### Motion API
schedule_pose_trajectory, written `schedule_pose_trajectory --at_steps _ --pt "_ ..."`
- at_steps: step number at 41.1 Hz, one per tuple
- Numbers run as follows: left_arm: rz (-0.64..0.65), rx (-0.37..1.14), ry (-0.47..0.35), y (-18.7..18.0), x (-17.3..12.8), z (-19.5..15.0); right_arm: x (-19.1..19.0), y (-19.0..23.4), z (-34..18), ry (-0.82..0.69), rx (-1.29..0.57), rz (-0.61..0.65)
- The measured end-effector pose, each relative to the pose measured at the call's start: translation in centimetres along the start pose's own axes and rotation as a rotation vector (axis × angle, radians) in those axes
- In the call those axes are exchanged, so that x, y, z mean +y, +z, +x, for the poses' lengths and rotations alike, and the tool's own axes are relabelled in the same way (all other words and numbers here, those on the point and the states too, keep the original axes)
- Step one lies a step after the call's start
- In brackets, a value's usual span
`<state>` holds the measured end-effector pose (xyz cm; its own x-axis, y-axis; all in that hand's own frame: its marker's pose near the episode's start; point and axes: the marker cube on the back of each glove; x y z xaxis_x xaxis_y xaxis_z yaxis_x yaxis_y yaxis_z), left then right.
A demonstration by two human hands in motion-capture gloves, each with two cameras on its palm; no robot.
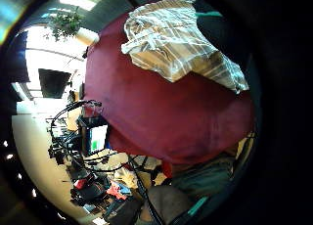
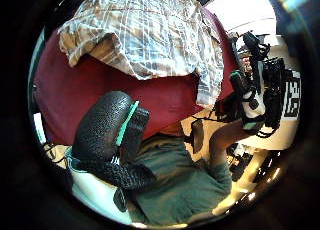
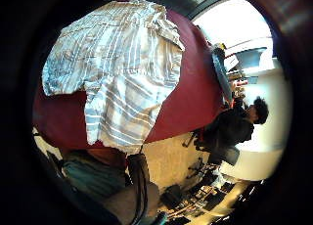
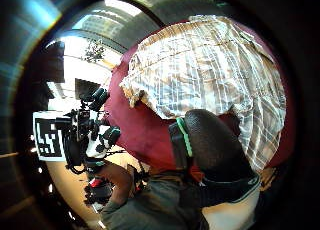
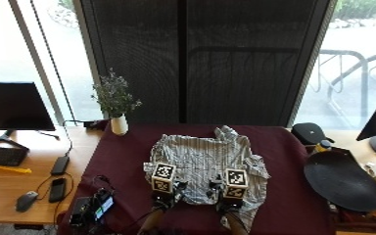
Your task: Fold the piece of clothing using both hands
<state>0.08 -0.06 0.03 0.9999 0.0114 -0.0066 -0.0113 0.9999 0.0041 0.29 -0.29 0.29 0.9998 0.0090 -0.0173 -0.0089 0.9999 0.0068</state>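
A light striped shirt (image 5: 207,161) lies spread, somewhat rumpled, in the middle of the maroon-covered table (image 5: 126,156). My left hand (image 5: 162,197) and right hand (image 5: 231,200) hover side by side over the shirt's near edge. In the palm views the shirt (image 2: 150,35) (image 4: 210,70) (image 1: 181,44) (image 3: 117,68) sits a little way off from both palms, flat on the cloth. The left thumb (image 2: 100,130) and the right thumb (image 4: 212,140) show bare, with no cloth pinched. Neither hand touches the shirt.
A white vase with flowers (image 5: 118,122) stands at the table's far left corner. A small device with cables (image 5: 91,208) sits at the near left. A black round dish (image 5: 343,181) lies at the right. A wooden desk (image 5: 18,181) holds a monitor, keyboard and mouse.
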Motion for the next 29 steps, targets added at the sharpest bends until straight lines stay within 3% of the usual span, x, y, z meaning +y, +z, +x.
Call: schedule_pose_trajectory --at_steps 18,29 --pt "0.016 -0.011 0.0 -0.3 0.1 -0.2 0.7 -0.6 0.5 -0.002 0.01 0.014" --pt "0.032 -0.031 -0.03 0.9 -1.2 -0.6 0.9 0.7 3.9 0.055 0.097 -0.032"
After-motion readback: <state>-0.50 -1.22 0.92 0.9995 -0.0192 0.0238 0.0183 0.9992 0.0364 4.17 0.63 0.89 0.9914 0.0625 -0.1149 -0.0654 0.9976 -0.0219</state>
